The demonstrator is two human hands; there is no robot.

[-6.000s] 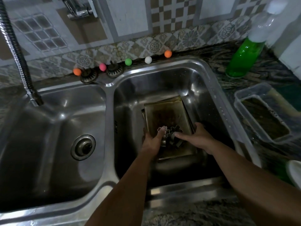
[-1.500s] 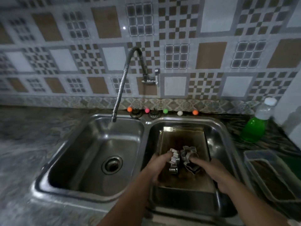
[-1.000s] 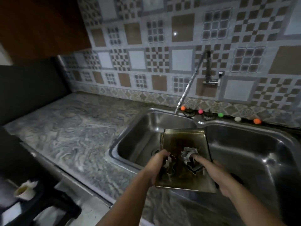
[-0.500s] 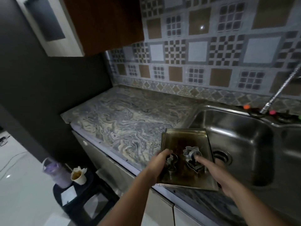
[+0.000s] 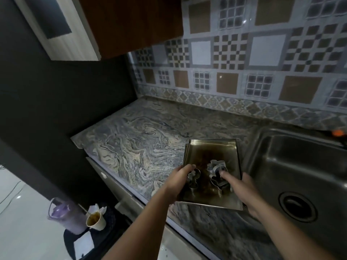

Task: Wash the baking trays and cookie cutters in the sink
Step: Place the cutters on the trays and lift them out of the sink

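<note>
Both hands, left hand (image 5: 181, 182) and right hand (image 5: 242, 190), grip the baking trays (image 5: 212, 152) holding cookie cutters (image 5: 216, 167) above the table (image 5: 142, 143); next, probably setting them down level.

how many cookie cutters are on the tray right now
2 clusters show on the tray: one cutter under the left hand thumb, a flower-shaped stack at the right hand fingers. More may be nested or hidden.

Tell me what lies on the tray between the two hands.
In the head view, metal cookie cutters sit on the baking tray between the left hand and right hand; each hand's thumb presses some down.
</note>
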